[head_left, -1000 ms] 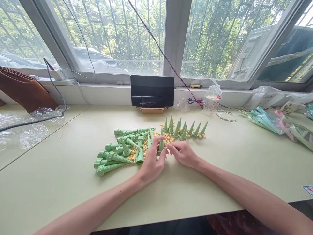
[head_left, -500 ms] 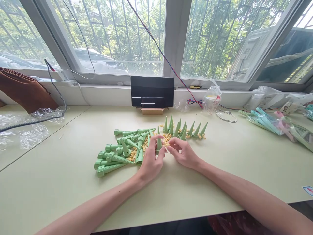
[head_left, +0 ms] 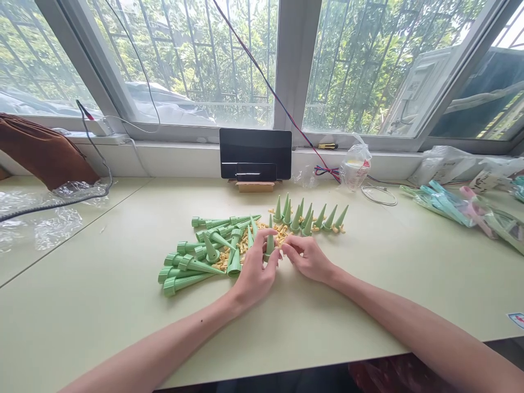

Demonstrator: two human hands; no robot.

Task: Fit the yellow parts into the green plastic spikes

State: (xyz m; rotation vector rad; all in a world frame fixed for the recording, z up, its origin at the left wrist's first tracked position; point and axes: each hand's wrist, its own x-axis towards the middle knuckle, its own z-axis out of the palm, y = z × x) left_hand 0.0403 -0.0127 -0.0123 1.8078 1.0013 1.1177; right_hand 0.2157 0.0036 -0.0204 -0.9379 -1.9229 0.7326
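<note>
The left hand [head_left: 257, 267] is closed around the base of a green cone [head_left: 270, 240], thumb in front and forefinger curled behind; the cone stands upright near the centre of the frame, tip to the top. The right hand [head_left: 308, 257], just right of centre, has thumb and forefinger pinched on a small yellow piece [head_left: 280, 249] at the cone's lower right side. The fingertips partly cover this piece; how far it is seated cannot be told.

Directly left of the left hand lies a pile of green cones [head_left: 200, 265], mostly on their sides, their ribbed collars towards the left of the frame. Loose yellow fittings [head_left: 223, 259] are scattered among and beyond them. Above and right of the hands stands a group of upright cones [head_left: 295, 219], with yellow parts visible at several bases.

All rest on a pale table [head_left: 347, 327]. At upper centre, a black tablet [head_left: 256, 144] leans behind a phone [head_left: 256, 171] on a cardboard stand [head_left: 256, 186]. Right of these are a bagged cup [head_left: 355, 170] and a coiled white cable [head_left: 379, 201]; packaged teal straps [head_left: 446, 202] lie at the right. A brown bag [head_left: 41, 150] occupies the left edge, above crumpled clear wrap [head_left: 57, 224]. Windows with foliage outside fill the top.
</note>
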